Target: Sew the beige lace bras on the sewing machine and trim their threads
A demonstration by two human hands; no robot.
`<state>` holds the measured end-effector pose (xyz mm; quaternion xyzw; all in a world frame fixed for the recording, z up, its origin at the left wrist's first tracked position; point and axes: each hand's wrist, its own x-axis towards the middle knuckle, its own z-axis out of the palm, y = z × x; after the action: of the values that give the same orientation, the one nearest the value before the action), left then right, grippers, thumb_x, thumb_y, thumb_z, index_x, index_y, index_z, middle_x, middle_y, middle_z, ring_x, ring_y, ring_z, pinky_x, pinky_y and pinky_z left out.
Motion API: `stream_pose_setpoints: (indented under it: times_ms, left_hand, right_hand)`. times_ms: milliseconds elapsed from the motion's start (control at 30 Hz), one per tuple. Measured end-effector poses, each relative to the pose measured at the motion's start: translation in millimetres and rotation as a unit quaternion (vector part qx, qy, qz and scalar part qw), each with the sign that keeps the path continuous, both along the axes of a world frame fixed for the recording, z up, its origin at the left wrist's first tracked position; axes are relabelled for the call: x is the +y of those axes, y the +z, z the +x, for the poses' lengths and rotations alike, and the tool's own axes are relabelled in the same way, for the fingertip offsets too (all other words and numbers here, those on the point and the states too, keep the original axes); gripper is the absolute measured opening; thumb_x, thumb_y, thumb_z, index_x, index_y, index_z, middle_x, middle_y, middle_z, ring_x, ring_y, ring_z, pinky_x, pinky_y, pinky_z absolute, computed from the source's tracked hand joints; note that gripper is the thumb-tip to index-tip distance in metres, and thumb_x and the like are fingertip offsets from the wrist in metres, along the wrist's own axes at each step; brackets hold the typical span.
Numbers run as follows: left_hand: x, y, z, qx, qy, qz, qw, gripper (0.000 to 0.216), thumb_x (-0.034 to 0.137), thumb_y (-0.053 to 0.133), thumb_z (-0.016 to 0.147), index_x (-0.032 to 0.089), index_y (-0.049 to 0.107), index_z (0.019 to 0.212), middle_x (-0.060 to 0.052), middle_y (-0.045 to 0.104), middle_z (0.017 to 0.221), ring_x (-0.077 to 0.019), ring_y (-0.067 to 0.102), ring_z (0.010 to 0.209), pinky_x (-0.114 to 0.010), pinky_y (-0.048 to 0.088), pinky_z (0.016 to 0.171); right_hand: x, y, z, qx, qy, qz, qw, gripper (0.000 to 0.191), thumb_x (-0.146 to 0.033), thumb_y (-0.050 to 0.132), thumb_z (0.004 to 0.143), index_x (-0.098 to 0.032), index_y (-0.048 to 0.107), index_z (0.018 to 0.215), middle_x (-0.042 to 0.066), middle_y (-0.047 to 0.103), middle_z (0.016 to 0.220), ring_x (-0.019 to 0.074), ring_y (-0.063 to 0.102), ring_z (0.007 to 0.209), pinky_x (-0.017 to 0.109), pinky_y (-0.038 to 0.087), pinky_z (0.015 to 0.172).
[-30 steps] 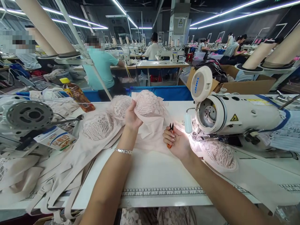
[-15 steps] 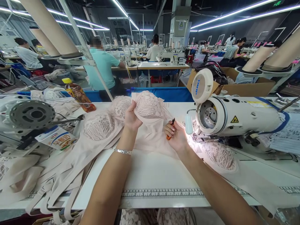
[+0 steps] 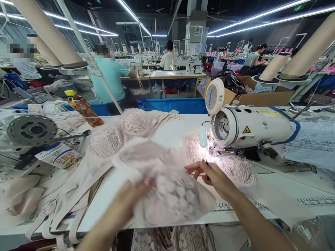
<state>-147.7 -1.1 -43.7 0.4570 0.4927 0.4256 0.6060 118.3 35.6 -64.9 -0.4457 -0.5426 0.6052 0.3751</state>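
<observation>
Two hands work at the tabletop's near edge. I see the left hand [image 3: 136,190], blurred, gripping a pink lace bra piece [image 3: 167,188]; the right hand [image 3: 209,174] pinches a thread snipper [image 3: 206,169], fingers narrow, near the sewing machine [image 3: 251,127].

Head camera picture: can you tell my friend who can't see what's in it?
A person's left hand, blurred, grips a pale pink lace bra piece on a white sewing table. The right hand holds small black thread snips beside a white sewing machine.
</observation>
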Motion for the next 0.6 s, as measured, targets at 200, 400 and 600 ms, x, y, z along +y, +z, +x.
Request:
stream_pose_setpoints:
  times_ms: [200, 400, 600]
  left_hand:
    - [-67, -41.1, 11, 0.239, -0.345, 0.093, 0.903, 0.027, 0.045, 0.065, 0.089, 0.024, 0.074, 0.104, -0.009, 0.075, 0.099, -0.0302, 0.070, 0.103, -0.041, 0.052, 0.102]
    - [-40, -22.4, 30, 0.189, -0.346, 0.219, 0.893, 0.039, 0.018, 0.033, 0.104, 0.021, 0.063, 0.130, -0.010, 0.074, 0.105, -0.0182, 0.072, 0.087, -0.029, 0.058, 0.077]
    - [-10, -23.0, 66, 0.281, -0.426, 0.449, 0.734, 0.001, 0.023, 0.077, 0.083, 0.022, 0.077, 0.083, -0.007, 0.042, 0.157, -0.0349, 0.029, 0.149, -0.056, 0.020, 0.123]
  right_hand:
    - [-64, -1.1, 19, -0.232, 0.091, 0.057, 0.967, 0.054, -0.063, 0.059, 0.088, -0.019, 0.044, 0.061, -0.005, 0.033, 0.058, 0.0102, 0.032, 0.055, 0.024, 0.021, 0.050]
    - [-104, -8.5, 31, -0.288, 0.024, 0.132, 0.948, 0.037, -0.046, 0.044, 0.098, -0.022, 0.059, 0.075, 0.000, 0.054, 0.063, 0.0150, 0.048, 0.057, 0.025, 0.033, 0.053]
    - [-131, -0.1, 40, -0.258, 0.053, 0.106, 0.959, 0.050, -0.062, 0.052, 0.093, -0.021, 0.055, 0.066, -0.001, 0.048, 0.060, 0.0130, 0.043, 0.053, 0.026, 0.029, 0.049]
